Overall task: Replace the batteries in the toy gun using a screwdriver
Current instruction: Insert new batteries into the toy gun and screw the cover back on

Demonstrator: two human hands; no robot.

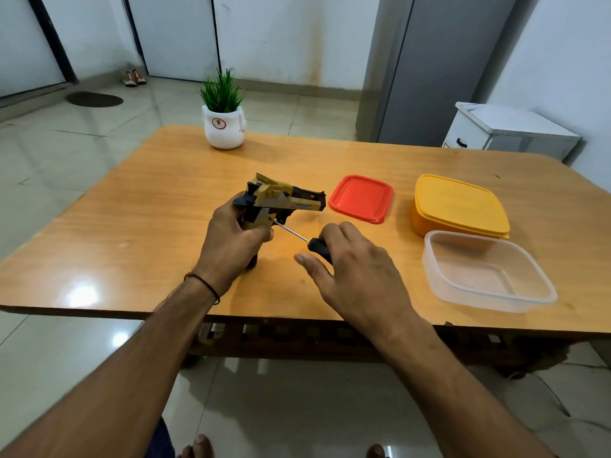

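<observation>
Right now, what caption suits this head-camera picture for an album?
Left hand steadies a toy gun; right hand holds a screwdriver against its grip.

A glossy orange-brown wooden counter (pixel 132 209) stands on a floor (pixel 49 153) of pale, shiny tiles that throw back bright patches of light. White walls (pixel 281 34) with dark-framed panels (pixel 49 38) close the far side, and a dark oval mat (pixel 94 99) and a pair of shoes (pixel 134 78) lie near them. At right, a tall grey cabinet (pixel 436 67) rises beside a low white cabinet (pixel 506 127) with a black handle.
</observation>
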